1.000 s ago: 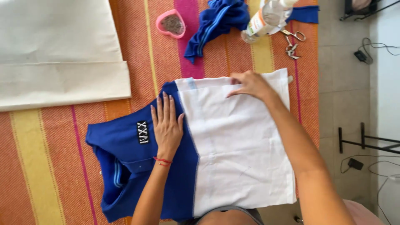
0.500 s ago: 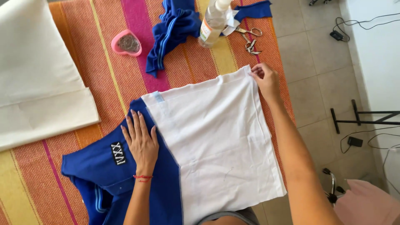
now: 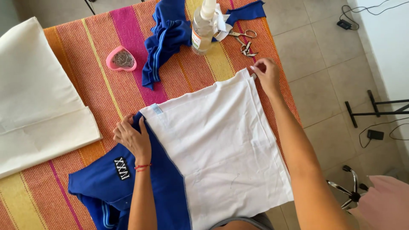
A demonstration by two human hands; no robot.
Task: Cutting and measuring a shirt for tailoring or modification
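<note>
the left hand (image 3: pixel 133 137) has slid from flat on the blue garment (image 3: pixel 106 187) to the white fabric (image 3: pixel 217 149) corner, fingers curled gripping it; right hand (image 3: pixel 266 74) pinches the far corner; uneven pulling could skew the fabric on the striped cloth (image 3: pixel 85 68).

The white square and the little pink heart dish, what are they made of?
The white square looks like thin woven cloth: matte, softly creased, with a hemmed edge. The pink heart dish looks like smooth plastic with a slight shine, though that is not certain.

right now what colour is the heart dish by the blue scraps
Pink heart dish, seen in the head view.
</note>
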